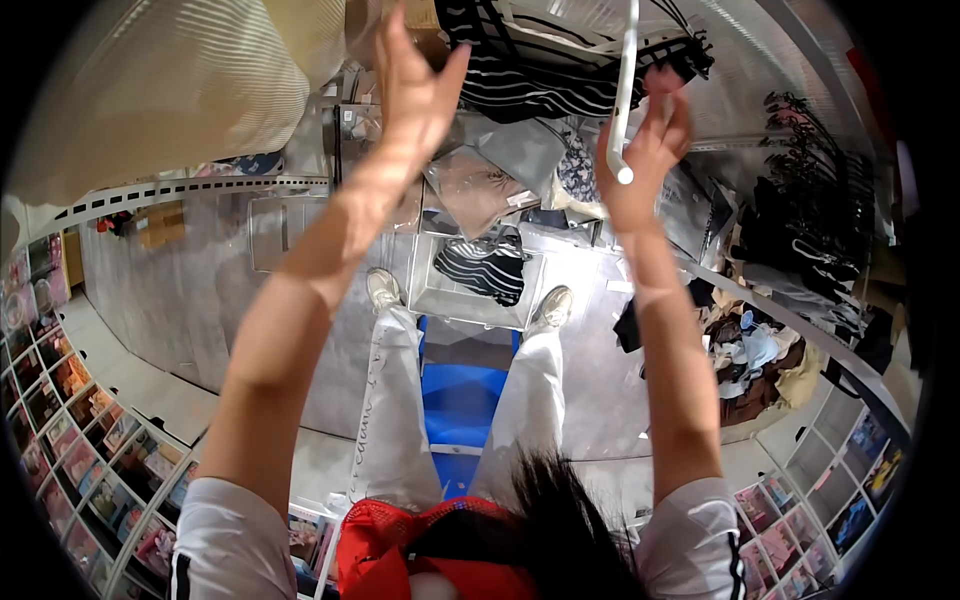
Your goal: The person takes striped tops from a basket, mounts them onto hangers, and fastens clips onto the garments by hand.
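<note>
A black garment with white stripes (pixel 540 85) spreads across the top of the view, among black straps or hanger wires. My left hand (pixel 415 90) is raised at its left edge, thumb and fingers spread, with nothing visibly held. On the other side, my right hand (pixel 645 155) is up beside the end of a white rod (pixel 627 100), which covers part of it. Its thumb stands apart from the curved fingers, whose tips are near a small pink patch (pixel 663 78) at the garment's lower right edge; contact there is unclear.
Between my feet, a bin (pixel 475 310) holds another striped garment (pixel 485 265). Behind it lie plastic-wrapped packages (pixel 480 190). A blue stool (pixel 460 400) is between my legs. Black hangers (pixel 810 190) and a clothes pile (pixel 755 350) are at right; shelving grids (pixel 100 440) line the left.
</note>
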`<state>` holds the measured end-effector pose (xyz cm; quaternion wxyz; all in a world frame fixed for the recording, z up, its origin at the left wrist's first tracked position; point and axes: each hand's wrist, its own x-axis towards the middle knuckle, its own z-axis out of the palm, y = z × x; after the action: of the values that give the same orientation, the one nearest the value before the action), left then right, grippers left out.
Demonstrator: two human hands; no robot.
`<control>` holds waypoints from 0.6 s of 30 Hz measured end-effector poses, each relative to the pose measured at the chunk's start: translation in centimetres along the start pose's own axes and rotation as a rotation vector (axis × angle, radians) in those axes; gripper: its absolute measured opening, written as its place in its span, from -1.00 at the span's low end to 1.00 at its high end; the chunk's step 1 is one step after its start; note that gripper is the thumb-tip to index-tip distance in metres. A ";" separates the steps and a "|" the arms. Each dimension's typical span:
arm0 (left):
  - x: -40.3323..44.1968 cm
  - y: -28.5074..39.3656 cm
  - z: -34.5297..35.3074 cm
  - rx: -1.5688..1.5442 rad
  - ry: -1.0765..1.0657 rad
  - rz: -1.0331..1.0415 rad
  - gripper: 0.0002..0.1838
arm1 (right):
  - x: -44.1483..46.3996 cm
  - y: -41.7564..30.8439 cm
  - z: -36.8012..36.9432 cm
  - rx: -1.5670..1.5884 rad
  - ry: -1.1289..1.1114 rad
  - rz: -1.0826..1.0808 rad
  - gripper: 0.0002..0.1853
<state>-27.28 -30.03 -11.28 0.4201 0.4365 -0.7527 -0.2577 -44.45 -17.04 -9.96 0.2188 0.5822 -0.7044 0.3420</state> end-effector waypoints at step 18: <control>-33.1 -21.3 3.3 0.486 -1.126 -0.013 -0.66 | -51.8 0.8 15.3 -0.049 -1.074 0.226 -0.54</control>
<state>-11.90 -11.37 -42.55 -0.1555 0.3211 -0.8935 -0.2725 -32.13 6.53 -56.97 -0.1959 0.5904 -0.7830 0.0014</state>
